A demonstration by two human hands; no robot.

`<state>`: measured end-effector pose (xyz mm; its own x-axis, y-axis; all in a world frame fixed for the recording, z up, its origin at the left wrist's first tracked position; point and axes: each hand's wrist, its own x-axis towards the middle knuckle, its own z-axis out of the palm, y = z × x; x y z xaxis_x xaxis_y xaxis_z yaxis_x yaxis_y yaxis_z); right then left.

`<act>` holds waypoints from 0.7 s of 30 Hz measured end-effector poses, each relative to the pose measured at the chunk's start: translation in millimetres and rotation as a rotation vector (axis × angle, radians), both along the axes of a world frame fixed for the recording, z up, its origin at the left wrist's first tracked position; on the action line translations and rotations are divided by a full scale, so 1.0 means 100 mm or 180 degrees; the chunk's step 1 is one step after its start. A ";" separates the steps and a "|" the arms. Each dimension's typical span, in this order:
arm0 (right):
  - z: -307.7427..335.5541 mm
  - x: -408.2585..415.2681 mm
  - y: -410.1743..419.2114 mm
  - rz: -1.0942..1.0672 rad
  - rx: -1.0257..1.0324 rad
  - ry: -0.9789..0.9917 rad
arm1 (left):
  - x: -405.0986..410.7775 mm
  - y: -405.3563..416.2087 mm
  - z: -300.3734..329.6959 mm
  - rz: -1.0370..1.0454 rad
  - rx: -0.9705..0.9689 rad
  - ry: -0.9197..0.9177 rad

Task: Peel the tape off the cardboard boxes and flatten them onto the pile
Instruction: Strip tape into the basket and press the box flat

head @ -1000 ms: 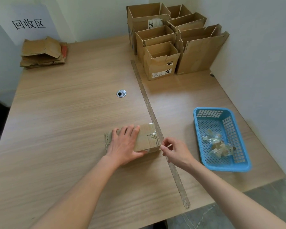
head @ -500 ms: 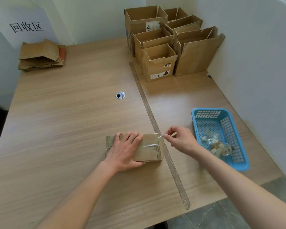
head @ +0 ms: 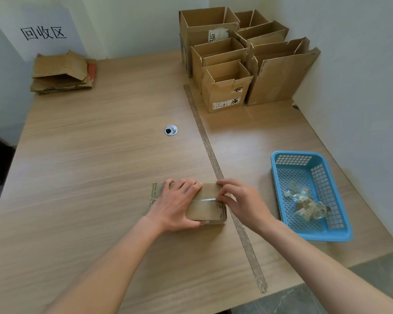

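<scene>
left hand (head: 176,206) presses the box (head: 208,208); right hand (head: 242,203) fingers (head: 222,197) pick at tape (head: 205,200).

Wood-grain table (head: 82,168) with a round metal grommet (head: 170,130) near the middle and a worn strip (head: 216,164) running front to back. Paper sign (head: 43,32) with handwritten characters is on the back-left wall. White walls, grey floor (head: 372,288) bottom right.
</scene>
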<state>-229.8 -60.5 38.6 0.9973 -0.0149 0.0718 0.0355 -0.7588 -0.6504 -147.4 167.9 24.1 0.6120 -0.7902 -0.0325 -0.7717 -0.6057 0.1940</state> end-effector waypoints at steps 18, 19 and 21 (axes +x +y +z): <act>0.15 -0.03 -0.95 -0.0707 -0.0401 0.0380 | 0.12 0.01 0.01 0.0043 -0.0081 0.0033; 0.15 -0.06 -0.98 -0.0780 -0.0519 0.0305 | 0.10 -0.04 0.02 0.0088 -0.0082 0.0054; 0.15 -0.16 -1.11 -0.1112 -0.0799 0.0215 | 0.06 -0.16 0.03 0.0105 -0.0132 0.0078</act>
<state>-245.5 -171.1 53.2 0.9380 -0.3429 0.0509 -0.2880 -0.8525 -0.4362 -141.7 151.7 26.6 0.6372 -0.7705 -0.0156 -0.7461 -0.6218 0.2380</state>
